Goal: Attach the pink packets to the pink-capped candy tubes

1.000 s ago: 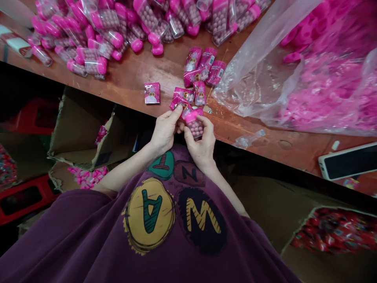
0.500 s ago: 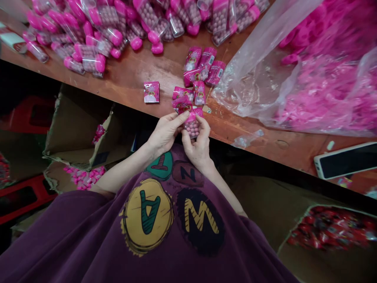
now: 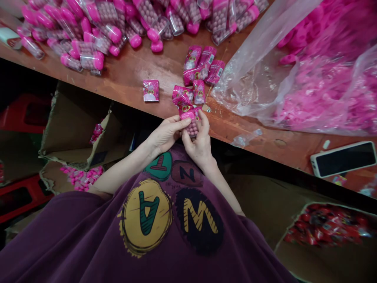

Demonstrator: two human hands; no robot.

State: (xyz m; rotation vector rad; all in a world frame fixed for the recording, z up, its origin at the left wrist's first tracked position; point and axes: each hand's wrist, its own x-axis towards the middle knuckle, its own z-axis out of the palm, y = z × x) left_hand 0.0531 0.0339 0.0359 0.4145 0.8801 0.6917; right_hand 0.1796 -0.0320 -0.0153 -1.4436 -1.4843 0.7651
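Note:
Between my hands, at the table's front edge, is a small clear candy container (image 3: 192, 128) with a pink cap, full of round pink candies. My left hand (image 3: 168, 133) is closed on its capped end, thumb lying on top. My right hand (image 3: 198, 143) grips its other side between thumb and fingers. Just beyond my fingertips lie several pink printed packets (image 3: 183, 93), one touching the container's cap. A further group of pink packets (image 3: 203, 65) lies behind them. One single square packet (image 3: 151, 90) sits apart to the left.
Many pink-capped candy containers (image 3: 97, 43) are heaped along the back of the wooden table (image 3: 123, 78). A clear plastic bag (image 3: 321, 90) of pink pieces fills the right side, near a phone (image 3: 344, 158). Cardboard boxes (image 3: 72, 125) stand below, one holding red-wrapped items (image 3: 326, 226).
The container has tilted slightly and my left thumb has shifted a little to the right over its cap. My right index finger has risen. The view has shifted slightly.

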